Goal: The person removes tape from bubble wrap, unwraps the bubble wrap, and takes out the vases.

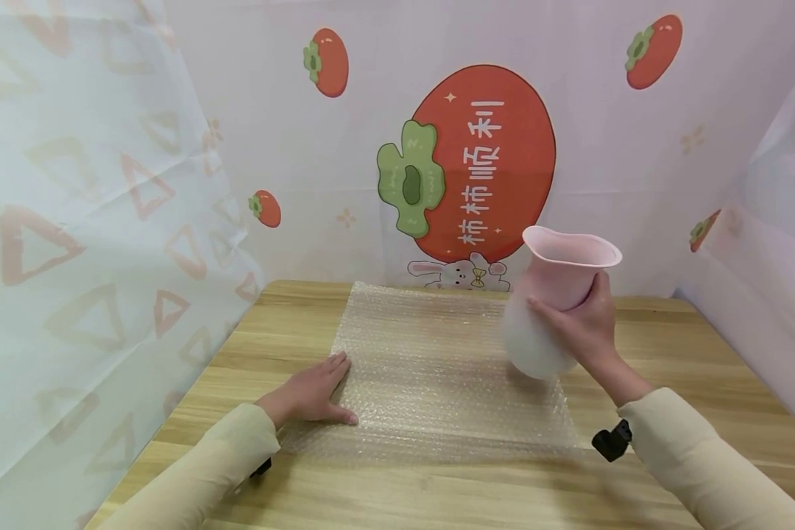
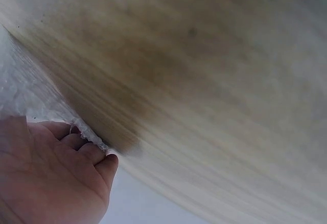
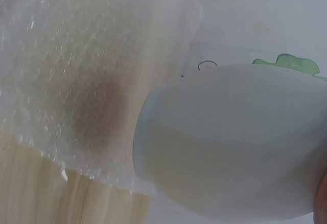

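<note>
My right hand (image 1: pixel 586 316) grips a vase (image 1: pixel 543 313) by its neck, thumb on the near side. The vase fades from pink at its wavy rim to white at the base. It tilts slightly, its base close over the right part of a clear bubble wrap sheet (image 1: pixel 430 368). In the right wrist view the white lower body of the vase (image 3: pixel 230 147) fills the right side, above the bubble wrap (image 3: pixel 66 70). On the sheet's left edge rests my left hand (image 1: pixel 311 390), thumb spread from the fingers. The left wrist view shows its palm (image 2: pixel 51 178) beside the wrap's edge (image 2: pixel 36 91).
The sheet lies on a wood-grain table (image 1: pixel 411 493), reaching near its back edge. Behind hangs a white cloth (image 1: pixel 344 147) printed with persimmons and a rabbit. Another white cloth (image 1: pixel 86 294) with red triangles hangs along the left side.
</note>
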{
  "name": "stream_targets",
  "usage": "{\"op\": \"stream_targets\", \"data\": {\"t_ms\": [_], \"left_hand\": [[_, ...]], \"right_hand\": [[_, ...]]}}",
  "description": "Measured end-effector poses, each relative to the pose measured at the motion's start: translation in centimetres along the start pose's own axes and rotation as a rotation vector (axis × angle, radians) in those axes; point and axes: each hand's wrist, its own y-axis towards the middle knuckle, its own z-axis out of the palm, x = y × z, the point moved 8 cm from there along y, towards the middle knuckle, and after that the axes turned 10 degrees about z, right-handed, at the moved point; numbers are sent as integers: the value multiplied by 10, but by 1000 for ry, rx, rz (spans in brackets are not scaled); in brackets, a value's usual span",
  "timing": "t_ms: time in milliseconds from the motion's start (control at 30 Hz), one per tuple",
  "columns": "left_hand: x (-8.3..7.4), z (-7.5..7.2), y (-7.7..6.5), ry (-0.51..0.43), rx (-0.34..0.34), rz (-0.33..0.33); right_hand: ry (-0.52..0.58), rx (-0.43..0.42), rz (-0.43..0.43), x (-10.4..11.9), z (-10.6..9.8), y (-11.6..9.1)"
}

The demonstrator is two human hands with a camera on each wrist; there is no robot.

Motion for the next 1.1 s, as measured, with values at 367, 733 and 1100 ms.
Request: {"op": "stream_targets", "data": {"t_ms": [367, 733, 1100], "left_hand": [[-2, -1, -1, -3, 1, -4], [-2, -2, 0, -19, 6, -4], [-1, -1, 0, -9, -2, -6]], "right_hand": [[119, -24, -88, 27, -31, -8], [72, -110, -50, -6, -61, 5], [27, -211, -10, -25, -103, 11]]}}
